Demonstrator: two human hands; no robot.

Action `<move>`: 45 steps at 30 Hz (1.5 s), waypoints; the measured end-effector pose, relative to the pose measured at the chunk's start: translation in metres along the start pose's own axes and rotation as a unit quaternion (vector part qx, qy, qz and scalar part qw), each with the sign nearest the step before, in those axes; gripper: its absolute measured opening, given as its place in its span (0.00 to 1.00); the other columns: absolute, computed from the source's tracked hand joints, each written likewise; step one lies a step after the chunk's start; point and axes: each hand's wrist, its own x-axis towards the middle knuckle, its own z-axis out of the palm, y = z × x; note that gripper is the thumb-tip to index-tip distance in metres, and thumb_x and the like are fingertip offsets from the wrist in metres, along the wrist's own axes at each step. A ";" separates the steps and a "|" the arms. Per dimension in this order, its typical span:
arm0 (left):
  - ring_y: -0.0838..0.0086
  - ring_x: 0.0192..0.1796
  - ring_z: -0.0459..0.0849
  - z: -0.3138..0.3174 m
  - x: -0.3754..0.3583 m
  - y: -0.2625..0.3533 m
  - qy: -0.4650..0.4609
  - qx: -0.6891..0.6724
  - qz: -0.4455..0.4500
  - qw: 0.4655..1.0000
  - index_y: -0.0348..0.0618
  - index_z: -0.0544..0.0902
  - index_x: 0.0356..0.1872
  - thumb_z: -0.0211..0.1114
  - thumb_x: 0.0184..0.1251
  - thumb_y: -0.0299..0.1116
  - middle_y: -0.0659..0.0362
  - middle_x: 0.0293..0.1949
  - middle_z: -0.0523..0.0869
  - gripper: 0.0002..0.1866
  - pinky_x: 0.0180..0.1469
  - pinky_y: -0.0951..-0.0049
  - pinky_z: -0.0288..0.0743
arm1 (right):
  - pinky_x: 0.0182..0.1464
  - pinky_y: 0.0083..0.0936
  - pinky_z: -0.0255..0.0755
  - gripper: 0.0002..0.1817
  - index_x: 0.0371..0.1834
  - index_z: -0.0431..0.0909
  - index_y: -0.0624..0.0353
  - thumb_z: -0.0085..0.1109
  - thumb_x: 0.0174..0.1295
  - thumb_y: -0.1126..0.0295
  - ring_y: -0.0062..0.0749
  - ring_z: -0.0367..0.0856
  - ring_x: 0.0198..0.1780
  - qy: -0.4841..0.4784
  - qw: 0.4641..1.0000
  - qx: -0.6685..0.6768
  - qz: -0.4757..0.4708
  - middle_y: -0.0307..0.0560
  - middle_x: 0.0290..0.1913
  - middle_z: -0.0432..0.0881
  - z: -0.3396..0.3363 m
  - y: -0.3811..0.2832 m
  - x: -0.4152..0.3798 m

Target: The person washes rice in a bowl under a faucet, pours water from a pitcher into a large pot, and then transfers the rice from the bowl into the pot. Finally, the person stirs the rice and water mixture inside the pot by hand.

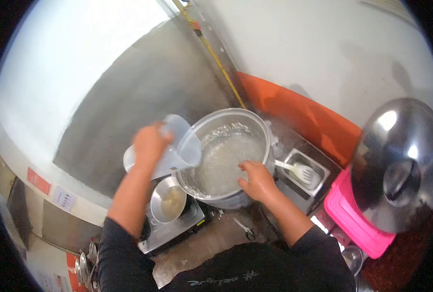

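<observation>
My left hand (149, 146), slightly blurred, is wrapped round a translucent plastic jug (189, 149), which tilts over the left rim of a large metal pot (265, 127). Cloudy pale liquid (230, 163) fills the lower part of the pot, and whitish residue clings to its inner wall. Over the pot's right front edge, my right hand (257, 180) hovers with bent fingers apart and nothing in them. Below the jug, a small metal bowl (157, 199) holds some pale liquid and rests on a portable stove (177, 228).
Right of the pot, a white slotted spatula (304, 172) lies across a rectangular steel tray (323, 174). A big domed metal lid (396, 121) leans over a pink plastic container (352, 228). Scissors (245, 228) lie in front of the pot. A yellow pipe (219, 63) runs down the wall.
</observation>
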 end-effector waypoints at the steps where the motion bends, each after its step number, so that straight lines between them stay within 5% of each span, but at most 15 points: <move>1: 0.45 0.53 0.88 -0.021 -0.016 -0.029 0.043 -0.033 -0.036 0.998 0.43 0.87 0.59 0.71 0.62 0.48 0.40 0.48 0.90 0.28 0.58 0.54 0.81 | 0.61 0.45 0.76 0.27 0.60 0.77 0.63 0.70 0.56 0.70 0.55 0.83 0.56 0.002 1.000 0.014 -0.006 0.58 0.51 0.85 0.002 -0.010 -0.015; 6: 0.62 0.58 0.85 -0.039 -0.155 -0.184 0.103 -0.351 -0.140 0.920 0.38 0.77 0.69 0.64 0.76 0.41 0.47 0.58 0.85 0.26 0.60 0.63 0.79 | 0.64 0.43 0.76 0.47 0.81 0.53 0.60 0.70 0.61 0.68 0.54 0.81 0.63 -0.103 0.986 0.132 0.025 0.63 0.67 0.76 0.026 -0.101 -0.106; 8: 0.65 0.57 0.85 -0.043 -0.238 -0.160 0.100 -0.434 -0.146 0.883 0.39 0.76 0.69 0.64 0.76 0.37 0.49 0.57 0.85 0.25 0.56 0.66 0.80 | 0.67 0.42 0.75 0.53 0.85 0.44 0.60 0.71 0.62 0.67 0.56 0.75 0.70 -0.113 0.959 0.260 -0.024 0.66 0.77 0.63 0.053 -0.125 -0.157; 10: 0.69 0.50 0.85 -0.012 -0.325 -0.157 0.091 -0.447 -0.137 0.879 0.39 0.78 0.67 0.63 0.74 0.32 0.53 0.53 0.86 0.23 0.51 0.69 0.80 | 0.70 0.42 0.73 0.56 0.86 0.41 0.60 0.72 0.62 0.64 0.60 0.68 0.74 -0.137 0.961 0.227 -0.076 0.67 0.81 0.54 0.067 -0.148 -0.216; 11: 0.71 0.46 0.84 0.005 -0.366 -0.153 0.029 -0.432 -0.171 0.885 0.39 0.79 0.66 0.64 0.72 0.30 0.56 0.51 0.86 0.23 0.49 0.70 0.79 | 0.70 0.42 0.72 0.56 0.86 0.43 0.57 0.73 0.62 0.62 0.62 0.69 0.73 -0.155 0.972 0.159 -0.072 0.68 0.79 0.57 0.076 -0.154 -0.248; 12: 0.73 0.43 0.83 0.023 -0.408 -0.148 -0.033 -0.413 -0.207 0.886 0.39 0.80 0.65 0.65 0.69 0.28 0.58 0.48 0.86 0.23 0.47 0.71 0.79 | 0.71 0.42 0.72 0.46 0.81 0.58 0.57 0.73 0.62 0.61 0.63 0.71 0.71 -0.240 0.960 0.144 0.015 0.67 0.73 0.65 0.080 -0.160 -0.275; 14: 0.76 0.38 0.78 0.054 -0.475 -0.121 -0.096 -0.341 -0.119 0.928 0.39 0.81 0.64 0.68 0.62 0.25 0.61 0.43 0.84 0.26 0.45 0.73 0.77 | 0.70 0.44 0.72 0.31 0.66 0.76 0.56 0.75 0.60 0.63 0.61 0.75 0.68 -0.288 0.943 0.115 0.123 0.64 0.68 0.72 0.105 -0.140 -0.337; 16: 0.70 0.43 0.84 0.084 -0.525 -0.102 -0.169 -0.368 -0.094 0.910 0.38 0.81 0.64 0.71 0.57 0.24 0.56 0.45 0.87 0.29 0.51 0.69 0.78 | 0.56 0.44 0.78 0.20 0.45 0.82 0.60 0.78 0.57 0.61 0.58 0.81 0.54 -0.173 0.967 0.149 0.114 0.59 0.51 0.81 0.131 -0.113 -0.417; 20: 0.53 0.65 0.79 0.116 -0.595 -0.074 -0.320 -0.402 -0.063 0.856 0.33 0.69 0.73 0.75 0.59 0.30 0.40 0.63 0.80 0.40 0.69 0.58 0.71 | 0.52 0.42 0.79 0.18 0.42 0.83 0.60 0.78 0.58 0.61 0.52 0.84 0.49 -0.180 0.958 0.093 0.203 0.54 0.43 0.85 0.124 -0.067 -0.506; 23: 0.45 0.75 0.71 0.136 -0.639 -0.080 -0.418 -0.365 -0.021 0.832 0.31 0.58 0.79 0.77 0.61 0.36 0.34 0.72 0.72 0.50 0.76 0.54 0.64 | 0.49 0.39 0.80 0.17 0.39 0.85 0.60 0.78 0.60 0.58 0.52 0.87 0.43 -0.185 0.902 0.052 0.386 0.57 0.41 0.88 0.117 -0.043 -0.550; 30: 0.41 0.77 0.66 0.161 -0.746 -0.096 -0.583 -0.275 -0.058 0.762 0.30 0.53 0.81 0.77 0.63 0.45 0.33 0.74 0.68 0.55 0.78 0.51 0.62 | 0.50 0.43 0.81 0.21 0.42 0.85 0.62 0.79 0.57 0.57 0.53 0.88 0.45 -0.160 0.909 -0.088 0.375 0.58 0.40 0.89 0.065 0.021 -0.651; 33: 0.43 0.71 0.75 0.196 -0.821 -0.127 -0.661 -0.204 -0.110 0.714 0.31 0.57 0.80 0.75 0.64 0.51 0.33 0.68 0.76 0.53 0.73 0.52 0.70 | 0.51 0.45 0.80 0.21 0.38 0.85 0.64 0.79 0.55 0.56 0.57 0.87 0.45 -0.244 0.857 -0.143 0.430 0.57 0.40 0.88 0.058 0.082 -0.669; 37: 0.49 0.59 0.86 0.181 -0.858 -0.124 -0.683 -0.229 -0.197 0.665 0.37 0.64 0.78 0.75 0.65 0.50 0.39 0.61 0.85 0.47 0.62 0.55 0.80 | 0.53 0.46 0.79 0.20 0.39 0.85 0.62 0.79 0.55 0.56 0.57 0.87 0.46 -0.211 0.818 -0.232 0.481 0.57 0.40 0.89 0.062 0.144 -0.706; 41: 0.57 0.56 0.89 0.169 -0.909 -0.092 -0.712 -0.269 -0.308 0.571 0.40 0.69 0.76 0.74 0.65 0.46 0.42 0.56 0.88 0.41 0.59 0.59 0.82 | 0.55 0.44 0.80 0.21 0.44 0.86 0.62 0.75 0.59 0.56 0.57 0.88 0.48 -0.019 0.840 -0.187 0.509 0.58 0.46 0.90 0.072 0.229 -0.725; 45: 0.56 0.57 0.89 0.157 -0.967 -0.084 -0.729 -0.324 -0.358 0.485 0.40 0.71 0.74 0.73 0.66 0.46 0.43 0.56 0.88 0.39 0.60 0.59 0.82 | 0.64 0.46 0.76 0.26 0.58 0.84 0.59 0.61 0.69 0.48 0.55 0.85 0.58 -0.167 0.745 -0.311 0.566 0.62 0.55 0.87 0.068 0.274 -0.686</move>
